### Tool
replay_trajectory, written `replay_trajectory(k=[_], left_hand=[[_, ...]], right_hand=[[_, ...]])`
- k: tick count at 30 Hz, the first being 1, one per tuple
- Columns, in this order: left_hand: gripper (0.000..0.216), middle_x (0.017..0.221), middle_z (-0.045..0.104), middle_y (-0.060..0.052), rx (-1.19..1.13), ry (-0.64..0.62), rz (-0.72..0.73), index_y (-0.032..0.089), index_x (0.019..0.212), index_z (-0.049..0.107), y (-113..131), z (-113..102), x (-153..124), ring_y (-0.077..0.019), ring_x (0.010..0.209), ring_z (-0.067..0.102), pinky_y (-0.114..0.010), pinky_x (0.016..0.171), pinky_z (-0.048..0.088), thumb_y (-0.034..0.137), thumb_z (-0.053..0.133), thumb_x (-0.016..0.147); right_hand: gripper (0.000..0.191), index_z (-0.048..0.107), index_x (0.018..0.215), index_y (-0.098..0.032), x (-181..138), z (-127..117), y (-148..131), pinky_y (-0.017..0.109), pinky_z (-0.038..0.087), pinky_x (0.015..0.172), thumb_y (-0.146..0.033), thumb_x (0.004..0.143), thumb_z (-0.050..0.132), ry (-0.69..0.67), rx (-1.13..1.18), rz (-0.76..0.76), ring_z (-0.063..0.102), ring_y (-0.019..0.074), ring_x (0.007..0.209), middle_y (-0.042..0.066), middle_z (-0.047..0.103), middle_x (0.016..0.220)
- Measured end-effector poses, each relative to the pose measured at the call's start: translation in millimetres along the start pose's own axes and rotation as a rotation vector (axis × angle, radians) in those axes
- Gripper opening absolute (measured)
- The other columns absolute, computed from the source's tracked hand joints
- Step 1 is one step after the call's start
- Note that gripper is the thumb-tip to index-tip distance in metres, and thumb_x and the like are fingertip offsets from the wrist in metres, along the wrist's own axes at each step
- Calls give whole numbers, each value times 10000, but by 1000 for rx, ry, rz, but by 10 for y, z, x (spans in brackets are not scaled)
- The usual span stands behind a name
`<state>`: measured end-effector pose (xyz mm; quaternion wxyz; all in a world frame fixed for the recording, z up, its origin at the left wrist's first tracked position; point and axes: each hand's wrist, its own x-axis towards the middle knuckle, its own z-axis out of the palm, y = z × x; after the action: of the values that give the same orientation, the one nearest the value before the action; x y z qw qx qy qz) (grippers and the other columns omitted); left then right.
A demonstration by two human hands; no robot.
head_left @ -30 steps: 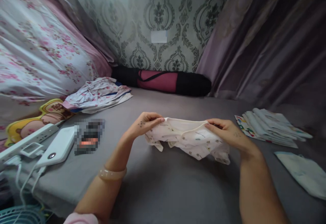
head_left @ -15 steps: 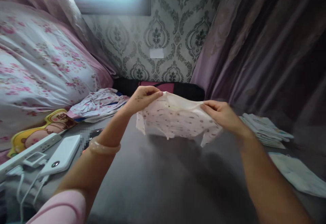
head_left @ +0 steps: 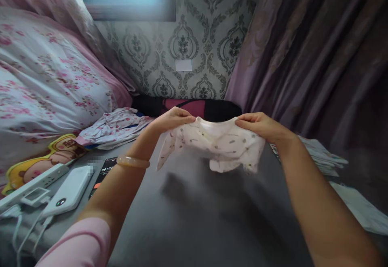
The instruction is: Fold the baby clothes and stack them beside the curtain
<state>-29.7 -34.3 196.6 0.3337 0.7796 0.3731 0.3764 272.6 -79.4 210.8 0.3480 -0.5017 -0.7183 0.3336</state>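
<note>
Over the grey bed, a white, specked shirt droops, its neckline pinched between fingers of left hand and right hand.

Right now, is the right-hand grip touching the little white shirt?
Touching. The head view shows the right-hand grip pinching the little white shirt near its neckline, thumb against the cloth.

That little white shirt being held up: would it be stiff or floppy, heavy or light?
The shirt is probably floppy, since its cloth hangs in loose folds. It looks light too: fingers merely pinch its neckline.
</note>
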Motion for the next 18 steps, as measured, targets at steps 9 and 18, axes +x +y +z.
replay_trajectory(k=[9,18], left_hand=[[400,645,606,-17,-85,124,49,121,823,711,-84,86,81,-91,543,490,-201,501,376,506,628,758],[411,564,467,28,151,348,69,119,706,671,-270,125,202,-88,549,391,-203,484,269,505,561,795]], right_hand=[[464,720,869,-188,96,8,104,265,461,540,-612,687,664,129,5,-36,617,175,648,44,700,768],[427,717,877,-170,191,79,160,252,425,530,-565,736,630,237,-48,-112,578,152,632,41,692,783]])
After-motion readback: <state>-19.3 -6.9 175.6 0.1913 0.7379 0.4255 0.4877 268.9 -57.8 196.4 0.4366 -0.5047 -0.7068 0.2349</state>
